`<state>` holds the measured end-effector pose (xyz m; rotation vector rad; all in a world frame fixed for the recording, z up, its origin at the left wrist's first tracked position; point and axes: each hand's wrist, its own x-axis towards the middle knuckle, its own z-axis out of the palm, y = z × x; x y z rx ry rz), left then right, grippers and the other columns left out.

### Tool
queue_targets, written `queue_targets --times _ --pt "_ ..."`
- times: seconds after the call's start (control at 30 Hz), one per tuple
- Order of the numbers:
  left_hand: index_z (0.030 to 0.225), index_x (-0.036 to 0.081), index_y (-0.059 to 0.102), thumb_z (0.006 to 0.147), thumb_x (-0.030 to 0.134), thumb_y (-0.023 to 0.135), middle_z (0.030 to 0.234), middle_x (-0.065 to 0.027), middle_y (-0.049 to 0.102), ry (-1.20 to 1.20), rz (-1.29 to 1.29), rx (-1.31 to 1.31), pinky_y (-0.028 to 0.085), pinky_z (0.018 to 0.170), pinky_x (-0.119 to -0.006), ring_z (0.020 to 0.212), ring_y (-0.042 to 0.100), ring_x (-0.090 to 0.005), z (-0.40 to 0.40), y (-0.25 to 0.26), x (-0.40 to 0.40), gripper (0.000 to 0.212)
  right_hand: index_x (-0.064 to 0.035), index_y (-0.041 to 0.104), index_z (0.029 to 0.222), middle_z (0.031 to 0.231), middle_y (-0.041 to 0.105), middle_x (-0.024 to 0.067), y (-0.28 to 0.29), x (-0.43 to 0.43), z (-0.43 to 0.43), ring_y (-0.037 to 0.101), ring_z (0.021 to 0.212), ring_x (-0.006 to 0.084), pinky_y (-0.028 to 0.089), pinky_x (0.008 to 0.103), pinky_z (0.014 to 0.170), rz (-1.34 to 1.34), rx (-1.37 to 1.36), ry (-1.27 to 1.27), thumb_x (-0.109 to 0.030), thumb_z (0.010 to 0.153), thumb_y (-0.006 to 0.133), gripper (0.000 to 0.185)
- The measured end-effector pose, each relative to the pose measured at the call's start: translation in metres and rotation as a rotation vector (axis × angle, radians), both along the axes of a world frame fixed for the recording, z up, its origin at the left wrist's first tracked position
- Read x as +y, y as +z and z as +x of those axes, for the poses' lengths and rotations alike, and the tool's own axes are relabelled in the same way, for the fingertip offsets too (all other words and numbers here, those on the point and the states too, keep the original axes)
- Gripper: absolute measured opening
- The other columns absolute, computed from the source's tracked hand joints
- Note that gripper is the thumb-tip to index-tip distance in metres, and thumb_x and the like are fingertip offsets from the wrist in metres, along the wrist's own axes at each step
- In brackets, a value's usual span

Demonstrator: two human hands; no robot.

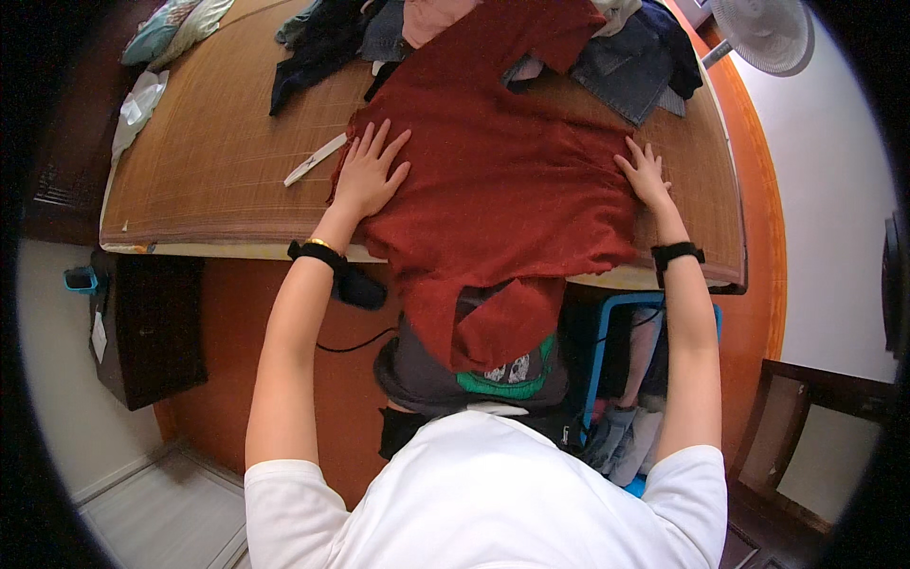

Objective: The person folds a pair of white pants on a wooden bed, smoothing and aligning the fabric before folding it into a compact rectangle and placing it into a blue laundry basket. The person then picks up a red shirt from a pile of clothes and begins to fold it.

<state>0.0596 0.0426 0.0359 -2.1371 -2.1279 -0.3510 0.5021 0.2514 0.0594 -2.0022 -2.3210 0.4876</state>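
A dark red knitted garment [490, 171] lies spread over the near side of a bed with a woven mat [234, 142]. Its near end hangs over the bed's front edge, toward my lap. My left hand [370, 171] rests flat on the garment's left side, fingers apart. At the right side, my right hand [645, 171] lies with spread fingers, its fingertips at the garment's edge and part of it on the mat. Neither hand grasps anything. A white strip [316, 160] with a dark mark lies left of my left hand, one end reaching the red cloth.
Piled clothes, including a dark denim piece [622, 78] and a black garment [320, 60], lie at the back. A fan [764, 32] stands beyond the right corner. Below the bed's right front is a blue-framed rack [604, 334] holding clothes. A dark cabinet [153, 320] stands left.
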Motion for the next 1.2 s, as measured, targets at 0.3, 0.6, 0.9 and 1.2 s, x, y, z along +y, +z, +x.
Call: queue_targets --times 0.3,0.6,0.9,1.2 --pt "0.145 0.029 0.036 0.098 0.042 0.041 0.155 -0.0066 0.025 0.031 -0.015 -0.109 0.019 0.116 -0.045 0.143 0.02 -0.0314 0.0 0.006 -0.002 0.049 -0.0256 0.049 0.136 0.125 0.055 0.0142 -0.015 0.009 -0.018 0.052 0.115 0.0363 0.038 0.0532 0.097 0.361 0.204 0.232 -0.022 0.091 0.057 0.045" --pt "0.139 0.021 0.047 0.092 0.034 0.051 0.149 -0.0107 0.036 0.023 0.073 -0.199 0.024 0.113 -0.046 0.139 0.029 -0.0336 0.005 0.013 -0.002 0.049 -0.0217 0.056 0.131 0.115 0.062 0.0189 -0.018 0.075 -0.001 0.059 0.107 0.0339 0.047 0.0457 0.09 0.31 0.019 0.034 -0.011 0.085 0.056 0.047" --pt "0.126 0.011 0.057 0.09 0.018 0.055 0.14 -0.0124 0.047 0.049 0.186 -0.339 0.033 0.11 -0.041 0.133 0.039 -0.0318 0.003 0.012 -0.004 0.036 -0.012 0.026 0.148 0.139 0.046 0.023 -0.004 -0.063 0.03 0.045 0.129 0.0353 0.037 0.0398 0.106 0.266 0.645 0.239 -0.018 0.084 0.064 0.075" --pt "0.1 0.005 0.066 0.078 -0.005 0.056 0.115 -0.0144 0.061 -0.251 0.324 -0.519 0.044 0.097 -0.042 0.112 0.055 -0.0333 0.066 0.045 -0.064 0.026 -0.0105 0.05 0.134 0.134 0.051 0.0163 0.019 -0.222 0.089 0.047 0.126 0.0286 0.038 0.0377 0.104 0.161 0.785 0.028 -0.01 0.083 0.064 0.053"
